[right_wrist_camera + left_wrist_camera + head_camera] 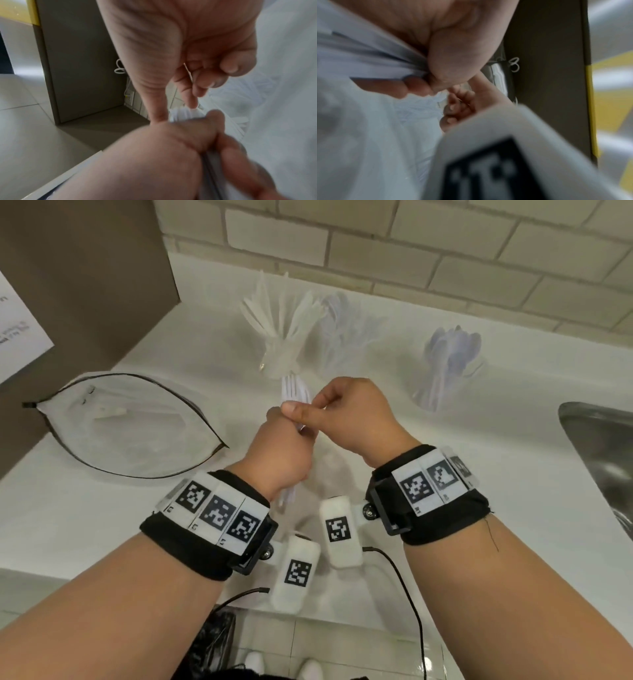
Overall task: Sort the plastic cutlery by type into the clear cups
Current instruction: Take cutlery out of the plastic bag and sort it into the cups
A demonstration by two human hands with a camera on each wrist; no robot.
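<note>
1. The left hand [281, 453] is gripping a bundle of white forks [294, 392], its fingers curled round the handles.
2. The right hand [352, 416] is pinching one fork in that bundle.
3. At twelve o'clock, a clear cup of forks [279, 337] is standing on the white counter [102, 508].
4. At two o'clock, a clear cup of spoons [445, 364] is standing.
5. At nine o'clock, an open bag [120, 422] is lying.

Soft, even overhead light is filling the head view; the wide lens is bending the tiled wall [445, 251] at the edges. Both wrist views are blurring badly up close, near skin and marker tag [496, 169] out of focus.
</note>
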